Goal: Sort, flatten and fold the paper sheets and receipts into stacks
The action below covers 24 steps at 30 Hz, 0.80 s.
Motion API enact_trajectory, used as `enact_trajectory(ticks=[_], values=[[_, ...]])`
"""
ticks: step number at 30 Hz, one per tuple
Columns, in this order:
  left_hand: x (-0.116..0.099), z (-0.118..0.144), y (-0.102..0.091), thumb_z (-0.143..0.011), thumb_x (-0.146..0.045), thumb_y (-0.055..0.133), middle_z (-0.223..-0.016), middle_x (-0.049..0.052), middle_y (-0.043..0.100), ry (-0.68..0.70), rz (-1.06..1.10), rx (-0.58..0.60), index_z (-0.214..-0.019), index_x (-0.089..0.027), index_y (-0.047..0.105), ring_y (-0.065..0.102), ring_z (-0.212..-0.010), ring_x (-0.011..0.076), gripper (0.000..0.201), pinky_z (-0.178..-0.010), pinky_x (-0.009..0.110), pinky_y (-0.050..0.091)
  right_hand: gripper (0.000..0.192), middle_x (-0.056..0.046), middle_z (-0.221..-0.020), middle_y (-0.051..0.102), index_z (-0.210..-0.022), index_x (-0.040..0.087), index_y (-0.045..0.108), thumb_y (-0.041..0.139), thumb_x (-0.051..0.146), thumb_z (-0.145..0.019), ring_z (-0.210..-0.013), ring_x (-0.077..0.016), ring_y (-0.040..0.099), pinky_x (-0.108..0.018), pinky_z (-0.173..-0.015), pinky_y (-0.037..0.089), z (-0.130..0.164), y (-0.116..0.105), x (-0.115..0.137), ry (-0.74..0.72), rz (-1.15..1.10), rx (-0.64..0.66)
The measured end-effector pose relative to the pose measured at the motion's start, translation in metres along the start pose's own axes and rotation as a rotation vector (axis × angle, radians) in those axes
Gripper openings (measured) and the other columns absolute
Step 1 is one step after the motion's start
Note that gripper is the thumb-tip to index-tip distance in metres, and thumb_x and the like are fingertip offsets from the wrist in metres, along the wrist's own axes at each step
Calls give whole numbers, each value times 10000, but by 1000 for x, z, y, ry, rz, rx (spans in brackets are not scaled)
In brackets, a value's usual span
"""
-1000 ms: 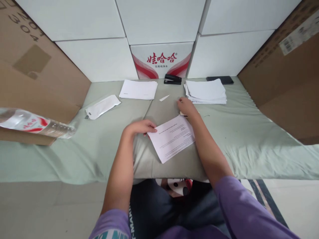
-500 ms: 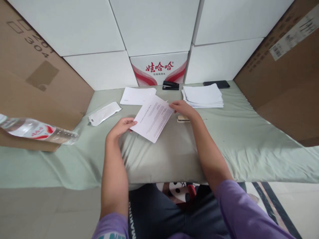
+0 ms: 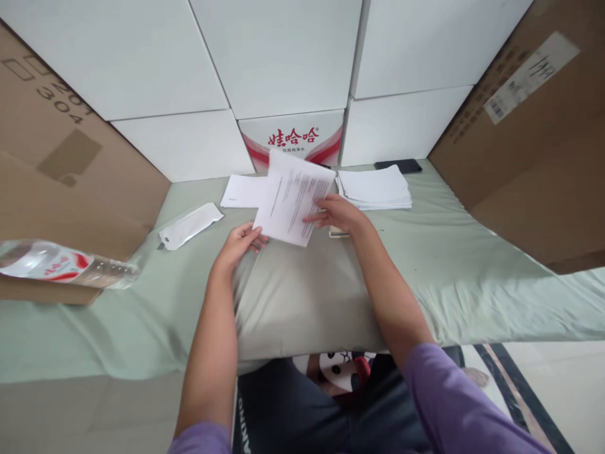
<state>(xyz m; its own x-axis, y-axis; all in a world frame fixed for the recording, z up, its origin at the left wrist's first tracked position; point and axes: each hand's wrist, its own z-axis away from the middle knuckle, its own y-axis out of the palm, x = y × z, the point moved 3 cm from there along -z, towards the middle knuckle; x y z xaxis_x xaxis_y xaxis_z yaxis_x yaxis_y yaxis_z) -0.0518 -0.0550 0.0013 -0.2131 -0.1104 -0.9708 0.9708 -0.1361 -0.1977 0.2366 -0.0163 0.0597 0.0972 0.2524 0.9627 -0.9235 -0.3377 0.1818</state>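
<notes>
Pinching a printed sheet, left hand and right hand fingers grip its edges above the green cloth.

Stapler hidden behind my printed sheet; its text too blurred to read. Water bottle cut by left edge.

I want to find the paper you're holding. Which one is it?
Look at the red-and-white box at the back of the green cloth. Just before it, the printed sheet is raised between left hand and right hand. Only it shows text; the neighbouring stacks lie flat.
</notes>
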Motion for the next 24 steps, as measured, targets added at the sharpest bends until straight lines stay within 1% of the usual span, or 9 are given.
enact_trajectory(ticks=[2,4,5,7,9,12,16,20,24], values=[[-1,-1,3,-721,-626,760,-867,78,739,-12,17,22,-1133,-152,653,665,-661,160,637,-541,239,478,290,-128,-1328,659,-1261,209,581,459,305,-1016,-1044,-209,733,-324,-763,623,2,-21,17,-170,94,-229],[-1,-1,5,-705,-620,778,-861,85,739,-19,16,28,-1131,-141,655,672,-670,161,653,-541,238,479,412,-116,-1413,610,-1405,226,511,321,322,-1052,-1226,-196,654,-357,-916,588,10,-51,35,-335,309,-549],[-2,-2,5,-696,-621,785,-857,88,740,-24,12,28,-1113,-134,661,672,-670,162,653,-538,239,476,469,-118,-1451,581,-1467,215,469,270,317,-1054,-1313,-198,594,-381,-988,555,14,-67,41,-382,446,-687],[-2,-2,6,-690,-623,787,-860,93,742,-30,0,32,-1091,-126,670,674,-675,163,649,-535,239,468,557,-137,-1559,471,-1558,196,394,237,258,-1027,-1441,-237,463,-466,-1084,481,21,-96,46,-376,766,-907],[-1,-3,7,-695,-613,788,-865,95,743,-34,-13,42,-1088,-123,675,675,-684,161,638,-536,234,460,592,-169,-1638,344,-1573,160,387,261,219,-997,-1509,-265,355,-509,-1140,408,23,-120,39,-346,967,-1003],[0,-3,8,-706,-593,786,-871,95,744,-41,-32,58,-1086,-125,681,676,-697,161,612,-537,228,448,594,-210,-1656,288,-1518,113,467,297,159,-951,-1522,-272,321,-525,-1173,341,14,-139,10,-263,1099,-950],[3,-5,8,-706,-603,772,-872,90,750,-45,-49,65,-1067,-145,693,686,-714,178,589,-537,240,447,571,-213,-1650,296,-1455,133,547,334,147,-926,-1495,-296,349,-582,-1204,220,0,-142,-26,-96,1177,-856],[5,-7,9,-718,-600,764,-871,86,750,-44,-53,79,-1054,-158,705,689,-713,181,558,-530,245,441,528,-162,-1651,318,-1434,213,586,361,241,-956,-1440,-367,397,-658,-1187,152,-2,-136,-34,14,1213,-852],[7,-7,9,-728,-590,759,-876,87,753,-52,-63,84,-1048,-161,713,694,-718,183,537,-527,246,437,514,-93,-1665,305,-1424,293,592,346,312,-974,-1492,-431,284,-720,-1156,134,-1,-131,-31,94,1231,-831]])
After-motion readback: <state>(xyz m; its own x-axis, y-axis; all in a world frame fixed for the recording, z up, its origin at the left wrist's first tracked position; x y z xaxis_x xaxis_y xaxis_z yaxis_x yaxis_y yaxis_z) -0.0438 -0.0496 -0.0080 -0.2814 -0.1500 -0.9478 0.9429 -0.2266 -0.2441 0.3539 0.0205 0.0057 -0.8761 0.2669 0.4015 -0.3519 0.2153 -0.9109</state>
